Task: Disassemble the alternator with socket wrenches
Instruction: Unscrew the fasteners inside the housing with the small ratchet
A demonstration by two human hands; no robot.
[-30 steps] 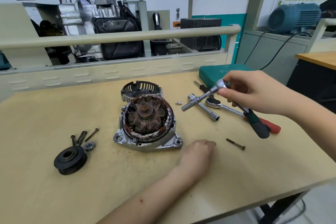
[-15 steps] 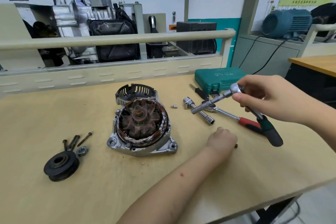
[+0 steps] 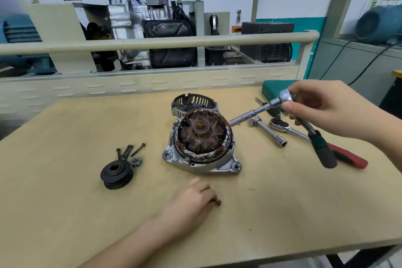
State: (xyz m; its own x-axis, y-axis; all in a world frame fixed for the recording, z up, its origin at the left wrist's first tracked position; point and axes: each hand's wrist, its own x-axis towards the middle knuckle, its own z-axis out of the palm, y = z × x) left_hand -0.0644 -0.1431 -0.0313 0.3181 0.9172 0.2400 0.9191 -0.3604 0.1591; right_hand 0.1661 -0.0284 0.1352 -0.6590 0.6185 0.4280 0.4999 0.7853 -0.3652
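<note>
The opened alternator sits mid-table, its rusty rotor and copper windings exposed in the silver housing. Its black slotted rear cover lies just behind. My right hand grips a ratchet wrench at its head, raised above the table; the extension bar points down-left toward the alternator, the black-green handle hangs down-right. My left hand rests on the table in front of the alternator, fingers curled round a rusty bolt whose head sticks out.
Black pulley, a nut and a few long bolts lie at left. A T-bar socket wrench, a red-handled ratchet and a green tool case sit at right. A rail and engine display stand behind the table.
My left hand reached right to the loose bolt on the table, closed on it and drew it back in front of the alternator. My right hand kept the ratchet raised, the bar now nearer the alternator.
</note>
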